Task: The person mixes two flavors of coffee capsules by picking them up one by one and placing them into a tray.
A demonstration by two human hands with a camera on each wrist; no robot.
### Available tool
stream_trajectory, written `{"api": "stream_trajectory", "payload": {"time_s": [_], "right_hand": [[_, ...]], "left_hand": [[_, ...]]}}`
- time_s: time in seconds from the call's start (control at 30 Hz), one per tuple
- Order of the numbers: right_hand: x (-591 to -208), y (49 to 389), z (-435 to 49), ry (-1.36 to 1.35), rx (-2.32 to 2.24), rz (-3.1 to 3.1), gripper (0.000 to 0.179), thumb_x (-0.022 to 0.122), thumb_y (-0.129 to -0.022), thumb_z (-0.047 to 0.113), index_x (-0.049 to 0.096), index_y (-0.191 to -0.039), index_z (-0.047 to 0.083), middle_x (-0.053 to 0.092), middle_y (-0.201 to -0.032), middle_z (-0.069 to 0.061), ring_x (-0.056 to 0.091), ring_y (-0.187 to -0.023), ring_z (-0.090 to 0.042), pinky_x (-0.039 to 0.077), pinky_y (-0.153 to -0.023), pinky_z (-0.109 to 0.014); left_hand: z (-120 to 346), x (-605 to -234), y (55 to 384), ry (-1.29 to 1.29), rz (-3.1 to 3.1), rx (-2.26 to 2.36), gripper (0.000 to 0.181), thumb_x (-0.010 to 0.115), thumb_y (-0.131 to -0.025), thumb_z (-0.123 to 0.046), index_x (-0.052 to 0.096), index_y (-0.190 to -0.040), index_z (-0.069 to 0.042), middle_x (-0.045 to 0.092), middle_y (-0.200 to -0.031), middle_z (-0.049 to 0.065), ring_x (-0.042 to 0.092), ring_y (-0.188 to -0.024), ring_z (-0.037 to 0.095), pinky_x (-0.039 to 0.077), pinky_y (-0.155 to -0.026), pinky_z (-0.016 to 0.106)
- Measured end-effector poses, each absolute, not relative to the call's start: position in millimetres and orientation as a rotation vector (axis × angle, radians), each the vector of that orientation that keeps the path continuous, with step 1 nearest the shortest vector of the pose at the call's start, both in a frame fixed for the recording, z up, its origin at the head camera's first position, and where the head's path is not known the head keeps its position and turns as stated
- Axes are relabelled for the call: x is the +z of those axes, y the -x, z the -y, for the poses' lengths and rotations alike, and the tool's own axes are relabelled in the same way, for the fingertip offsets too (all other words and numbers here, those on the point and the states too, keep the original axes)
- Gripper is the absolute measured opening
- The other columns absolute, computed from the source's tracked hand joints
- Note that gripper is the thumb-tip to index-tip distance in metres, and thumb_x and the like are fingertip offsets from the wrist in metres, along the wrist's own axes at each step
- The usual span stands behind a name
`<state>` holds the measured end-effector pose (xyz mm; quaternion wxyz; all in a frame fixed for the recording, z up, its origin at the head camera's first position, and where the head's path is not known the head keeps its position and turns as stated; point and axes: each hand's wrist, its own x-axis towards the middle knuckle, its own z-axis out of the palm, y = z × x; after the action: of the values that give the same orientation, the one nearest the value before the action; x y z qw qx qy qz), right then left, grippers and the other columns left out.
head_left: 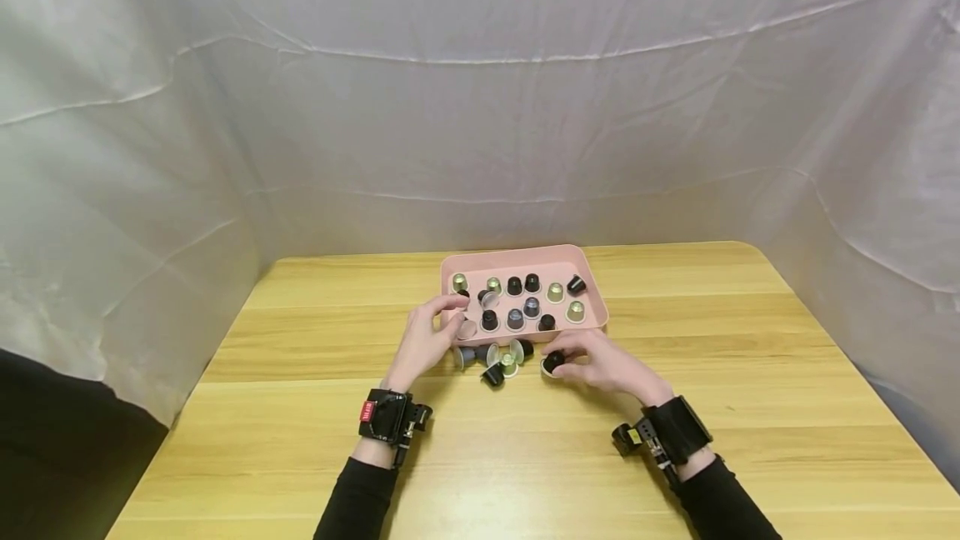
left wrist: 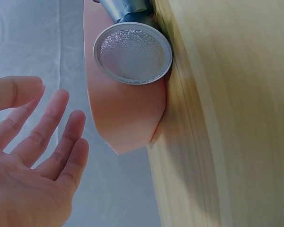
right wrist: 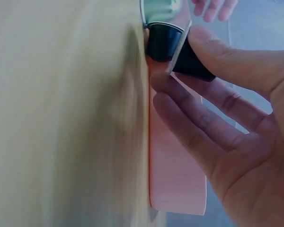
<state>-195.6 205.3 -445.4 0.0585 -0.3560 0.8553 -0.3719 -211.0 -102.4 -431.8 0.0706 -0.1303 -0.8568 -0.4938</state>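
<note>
My right hand (head_left: 609, 367) pinches a black coffee capsule (right wrist: 193, 64) between thumb and fingers, just in front of the pink tray (head_left: 517, 258). At the tray's left end my left hand (head_left: 422, 343) reaches over the rim, fingers loosely bent and apart. Nothing lies between its fingers in the left wrist view. Near its fingertips a capsule with a pale lid (head_left: 467, 330) lies in the tray. Several black, blue-grey and pale green capsules stand in the tray, and a black capsule (head_left: 576, 284) lies tipped at the right.
Against the tray's front wall several loose capsules lie on the wooden table (head_left: 495, 473), among them a green capsule (head_left: 509, 364) and a tipped black capsule (head_left: 493, 375). Pale sheeting (head_left: 480, 123) hangs behind the table and at both sides.
</note>
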Motion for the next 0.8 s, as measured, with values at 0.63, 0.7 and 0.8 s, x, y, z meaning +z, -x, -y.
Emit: {"api": "stream_trajectory", "payload": {"time_s": [0.63,0.7,0.8], "right_hand": [[-436.4,210.2,-213.6,1.049,-1.355,-2.769,0.037,0.072,-0.089,0.004,0.065,-0.125,-0.002,0.067,-0.119,-0.018,0.068,-0.105,-0.033,0.060,-0.094,-0.040],[-436.3,212.8,-214.0,1.038,-1.386,-2.786,0.038,0.071,-0.089,0.002,0.065,-0.126,-0.004,0.066,-0.119,-0.020,0.069,-0.103,-0.034,0.060,-0.093,-0.040],[-435.2,216.6,-213.8,1.026,-1.415,-2.827,0.038,0.071,-0.089,0.001,0.064,-0.126,-0.004,0.067,-0.117,-0.021,0.070,-0.098,-0.034,0.061,-0.089,-0.041]], "left_hand": [[102.8,-433.6,212.3,0.420,2.596,-1.480,0.031,0.064,-0.094,-0.010,0.068,-0.124,-0.005,0.069,-0.132,0.011,0.054,-0.136,0.032,0.033,-0.121,0.056],[102.8,-433.8,212.5,0.425,2.594,-1.479,0.031,0.064,-0.094,-0.010,0.068,-0.124,-0.005,0.070,-0.131,0.010,0.055,-0.135,0.031,0.033,-0.121,0.055],[102.6,-434.0,212.7,0.424,2.596,-1.480,0.030,0.064,-0.094,-0.010,0.068,-0.124,-0.005,0.070,-0.130,0.010,0.055,-0.135,0.030,0.033,-0.121,0.054]]}}
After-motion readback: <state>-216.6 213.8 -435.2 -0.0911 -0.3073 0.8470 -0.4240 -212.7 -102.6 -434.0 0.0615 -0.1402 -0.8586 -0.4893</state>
